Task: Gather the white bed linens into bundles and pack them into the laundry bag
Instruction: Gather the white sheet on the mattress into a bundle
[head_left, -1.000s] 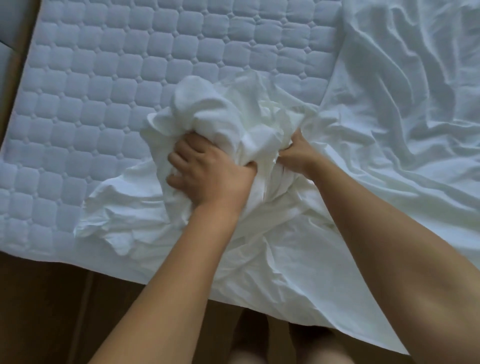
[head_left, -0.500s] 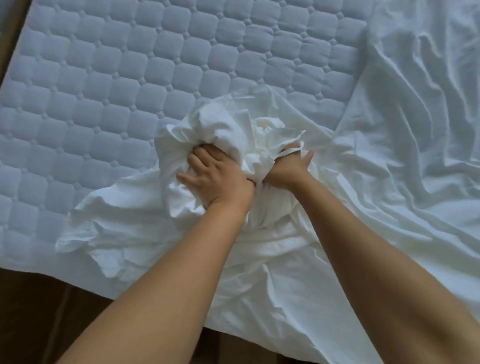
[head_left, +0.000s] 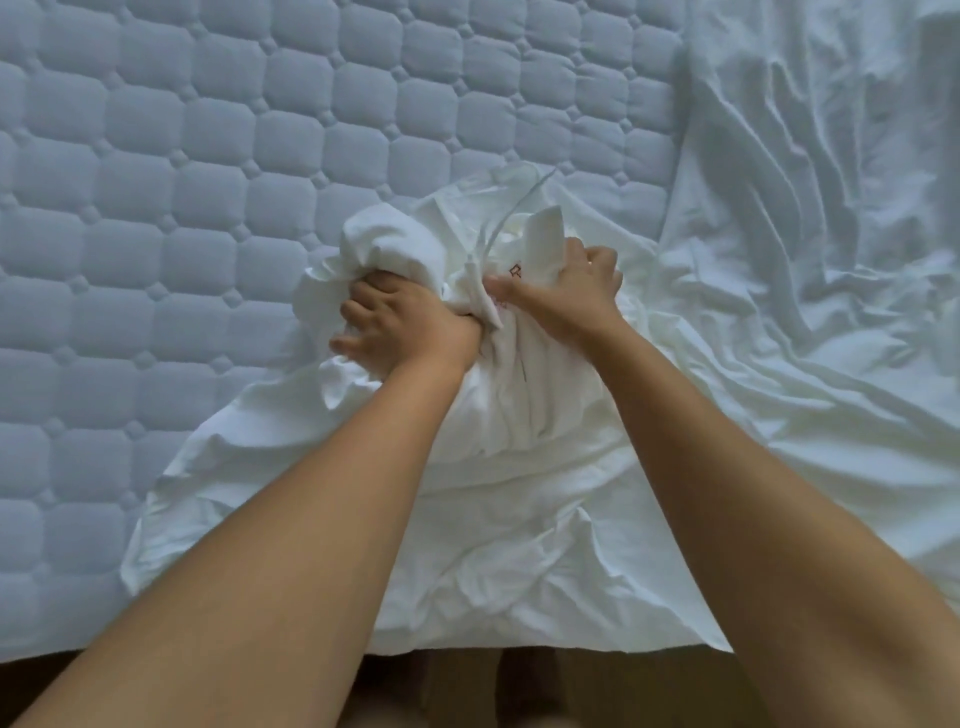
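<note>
A white bed sheet (head_left: 779, 291) lies crumpled over the right and near part of the quilted mattress (head_left: 182, 218). Its near-left part is bunched into a bundle (head_left: 415, 244) in the middle of the view. My left hand (head_left: 400, 322) grips the left side of that bundle, fingers dug into the folds. My right hand (head_left: 566, 296) grips the bundle's right side, thumb lying across the cloth beside a small red mark on the fabric. No laundry bag is in view.
The bare quilted mattress spreads left and far. Its near edge runs along the bottom, with dark wooden floor (head_left: 467, 686) below it. The loose sheet hangs over that edge between my forearms.
The bundle has been pushed further onto the mattress and packed tighter. My right hand has shifted to a new hold on its right side, exposing a red mark on the cloth.
</note>
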